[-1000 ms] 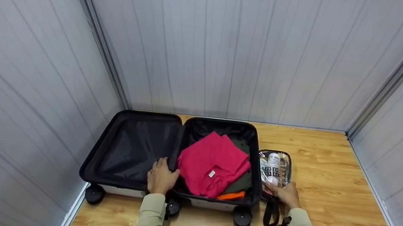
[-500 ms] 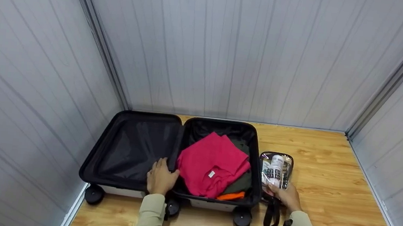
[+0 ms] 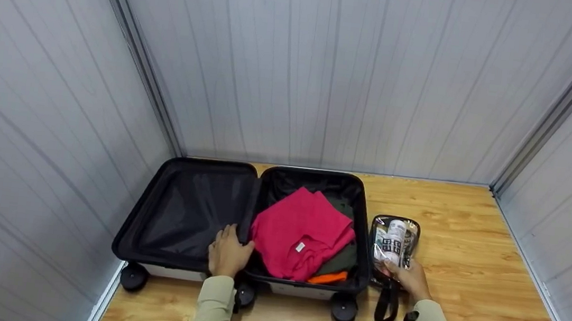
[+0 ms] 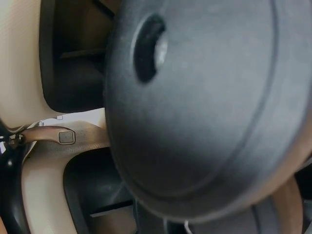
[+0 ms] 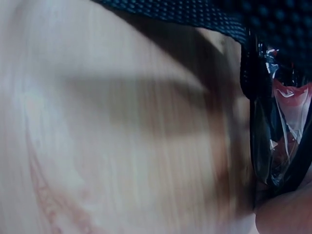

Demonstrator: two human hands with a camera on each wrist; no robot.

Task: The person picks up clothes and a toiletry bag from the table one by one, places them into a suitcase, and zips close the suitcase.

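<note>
A suitcase (image 3: 184, 266) lies spread open on the floor, its two black-lined halves side by side. My left hand (image 3: 229, 253) rests on the inner edges where the halves meet. A folded pink-red garment (image 3: 300, 226) lies in the right half, over dark green cloth (image 3: 340, 262) and something orange (image 3: 328, 277). Right of the suitcase, my right hand (image 3: 411, 280) grips the near end of a clear toiletry bag (image 3: 381, 229) with black trim. White bottles show through its plastic. In the right wrist view, the bag (image 5: 261, 146) is at the right edge, beside a bit of hand.
A black wheel (image 4: 204, 107) fills most of the left wrist view, before the pale suitcase shell (image 4: 48, 190). The bag's black strap (image 3: 386, 305) hangs toward me. Grey panel walls (image 3: 296, 66) enclose the wooden floor (image 3: 474, 286) on three sides.
The toiletry bag has shifted slightly right, away from the suitcase edge, with my right hand on it. My left hand has stayed in place.
</note>
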